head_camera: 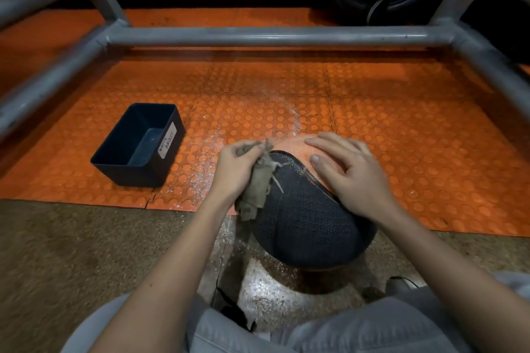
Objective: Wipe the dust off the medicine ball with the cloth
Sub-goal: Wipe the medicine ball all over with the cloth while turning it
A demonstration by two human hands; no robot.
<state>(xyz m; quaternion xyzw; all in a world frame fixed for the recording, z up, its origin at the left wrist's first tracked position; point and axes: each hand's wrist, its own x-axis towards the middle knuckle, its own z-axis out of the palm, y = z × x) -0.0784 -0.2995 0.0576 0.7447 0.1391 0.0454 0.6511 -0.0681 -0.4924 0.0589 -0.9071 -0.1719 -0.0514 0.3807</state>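
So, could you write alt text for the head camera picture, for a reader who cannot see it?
A person's left hand grips a tan cloth against a dark medicine ball, while the right hand rests flat on the ball. To the left, a dark bin labelled waste basket stands on an orange studded mat.

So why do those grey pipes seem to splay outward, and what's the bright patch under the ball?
Head view: the wide-angle lens stretches the grey pipes toward the corners; the bright patch is probably glare off the glossy floor below the medicine ball.
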